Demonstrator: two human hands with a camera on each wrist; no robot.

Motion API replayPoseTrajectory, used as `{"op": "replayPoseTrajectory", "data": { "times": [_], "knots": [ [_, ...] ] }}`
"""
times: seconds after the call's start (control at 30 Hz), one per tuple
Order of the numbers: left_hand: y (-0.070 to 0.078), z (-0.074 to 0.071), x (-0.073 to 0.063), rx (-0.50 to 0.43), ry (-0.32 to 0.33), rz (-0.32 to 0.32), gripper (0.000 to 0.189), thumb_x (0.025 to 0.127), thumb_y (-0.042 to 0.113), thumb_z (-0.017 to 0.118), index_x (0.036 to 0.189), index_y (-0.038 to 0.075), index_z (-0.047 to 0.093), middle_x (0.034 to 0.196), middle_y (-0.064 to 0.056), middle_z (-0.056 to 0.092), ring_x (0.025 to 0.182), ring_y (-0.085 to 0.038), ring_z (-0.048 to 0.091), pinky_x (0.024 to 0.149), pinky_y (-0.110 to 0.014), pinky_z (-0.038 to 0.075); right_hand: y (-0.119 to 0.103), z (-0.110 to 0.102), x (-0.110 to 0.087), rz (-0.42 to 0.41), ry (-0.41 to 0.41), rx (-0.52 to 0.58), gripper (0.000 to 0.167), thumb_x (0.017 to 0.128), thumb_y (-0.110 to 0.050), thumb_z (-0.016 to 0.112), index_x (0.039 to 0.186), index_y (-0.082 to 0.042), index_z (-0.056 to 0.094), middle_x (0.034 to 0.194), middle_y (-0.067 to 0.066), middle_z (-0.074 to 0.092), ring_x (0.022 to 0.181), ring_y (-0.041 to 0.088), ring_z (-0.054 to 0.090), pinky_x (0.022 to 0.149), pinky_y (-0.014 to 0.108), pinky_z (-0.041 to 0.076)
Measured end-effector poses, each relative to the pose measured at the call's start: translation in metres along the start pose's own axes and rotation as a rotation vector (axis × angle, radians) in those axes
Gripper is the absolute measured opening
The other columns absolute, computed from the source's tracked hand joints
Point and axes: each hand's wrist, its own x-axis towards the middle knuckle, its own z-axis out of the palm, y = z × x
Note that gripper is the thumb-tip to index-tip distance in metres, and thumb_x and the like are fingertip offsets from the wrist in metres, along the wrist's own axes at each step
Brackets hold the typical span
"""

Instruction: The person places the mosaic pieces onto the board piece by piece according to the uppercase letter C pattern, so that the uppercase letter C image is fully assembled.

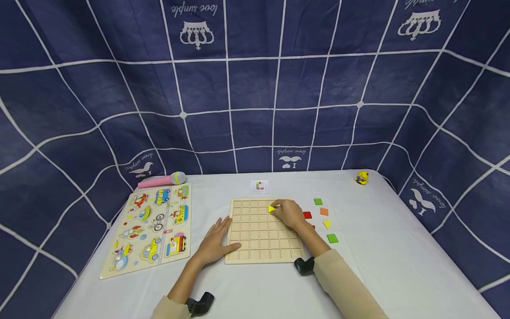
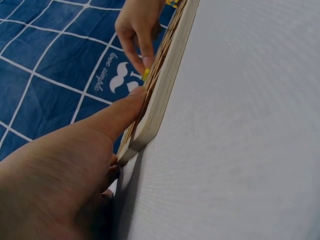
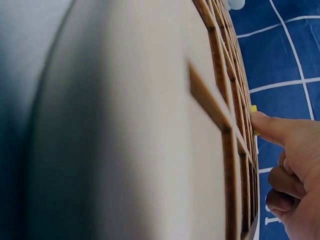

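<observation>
A wooden grid board lies flat on the white table. My right hand pinches a small yellow tile at one of the board's far cells. In the right wrist view, the thumb presses against that yellow tile, close to the grid; its exact shape is mostly covered. Along the board's left edge, my left hand rests with fingers extended and the thumb over the near left part. The left wrist view shows this thumb on top of the board's rim.
Right of the board lie loose tiles: green, orange, yellow and red. A pattern card sits behind it. Leftward are a vehicle puzzle and a pink toy microphone. A yellow figurine stands back right.
</observation>
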Motion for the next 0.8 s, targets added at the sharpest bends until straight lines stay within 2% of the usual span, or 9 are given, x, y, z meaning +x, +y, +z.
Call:
{"op": "replayPoseTrajectory", "data": {
  "times": [0.07, 0.2, 0.33, 0.4, 0.5, 0.63, 0.8],
  "knots": [
    [0.000, 0.000, 0.000, 0.004, -0.004, -0.002, 0.091, 0.078, 0.052, 0.065, 0.145, 0.003, 0.026, 0.149, -0.014, 0.024, 0.138, -0.033, 0.010, 0.111, -0.047, 0.008, 0.001, 0.001, -0.001, 0.001, -0.002, 0.006, 0.023, 0.079, -0.026, 0.073, 0.100, -0.017, 0.072, 0.080, 0.004, 0.068, 0.067, 0.017, 0.057, 0.060, 0.032, 0.049],
    [0.001, -0.001, 0.000, 0.005, -0.002, -0.004, 0.091, 0.078, 0.051, 0.065, 0.145, 0.004, 0.027, 0.149, -0.014, 0.025, 0.138, -0.034, 0.010, 0.111, -0.047, 0.009, 0.000, 0.001, -0.002, 0.000, 0.008, 0.021, 0.022, 0.079, -0.026, 0.073, 0.100, -0.018, 0.072, 0.097, 0.006, 0.069, 0.079, 0.022, 0.062, 0.064, 0.034, 0.050],
    [0.002, -0.001, 0.000, -0.001, -0.004, -0.006, 0.091, 0.078, 0.051, 0.066, 0.145, 0.004, 0.027, 0.149, -0.013, 0.025, 0.138, -0.033, 0.010, 0.111, -0.047, 0.009, -0.001, 0.001, -0.002, 0.003, 0.009, 0.022, 0.023, 0.079, -0.026, 0.073, 0.101, -0.017, 0.072, 0.100, 0.008, 0.068, 0.082, 0.024, 0.063, 0.065, 0.037, 0.051],
    [0.001, 0.000, -0.001, 0.002, -0.004, -0.007, 0.091, 0.078, 0.052, 0.066, 0.145, 0.004, 0.027, 0.149, -0.014, 0.025, 0.139, -0.033, 0.010, 0.111, -0.047, 0.009, -0.001, 0.001, -0.003, 0.003, 0.004, 0.010, 0.024, 0.079, -0.027, 0.073, 0.101, -0.018, 0.072, 0.098, 0.006, 0.069, 0.079, 0.021, 0.062, 0.063, 0.034, 0.050],
    [-0.001, 0.002, 0.000, 0.008, -0.004, -0.011, 0.091, 0.078, 0.052, 0.065, 0.145, 0.004, 0.026, 0.149, -0.013, 0.024, 0.139, -0.032, 0.010, 0.111, -0.047, 0.008, 0.000, -0.002, -0.004, 0.007, -0.001, 0.008, 0.025, 0.080, -0.026, 0.072, 0.103, -0.018, 0.071, 0.080, 0.003, 0.066, 0.063, 0.015, 0.055, 0.052, 0.028, 0.045],
    [-0.002, 0.003, 0.000, 0.011, -0.007, -0.008, 0.091, 0.079, 0.053, 0.064, 0.145, 0.005, 0.026, 0.150, -0.013, 0.024, 0.139, -0.032, 0.010, 0.111, -0.046, 0.008, 0.002, -0.016, -0.010, 0.032, 0.014, 0.032, 0.026, 0.081, -0.025, 0.071, 0.106, -0.015, 0.070, 0.055, -0.002, 0.047, 0.045, 0.011, 0.036, 0.039, 0.024, 0.029],
    [0.000, 0.001, 0.000, 0.002, -0.004, -0.003, 0.091, 0.079, 0.053, 0.064, 0.145, 0.004, 0.026, 0.149, -0.014, 0.024, 0.139, -0.033, 0.010, 0.111, -0.047, 0.008, 0.015, -0.040, -0.021, 0.031, 0.050, 0.025, 0.029, 0.082, -0.022, 0.070, 0.109, -0.014, 0.068, 0.050, -0.003, 0.034, 0.042, 0.009, 0.024, 0.038, 0.022, 0.021]
  ]
}}
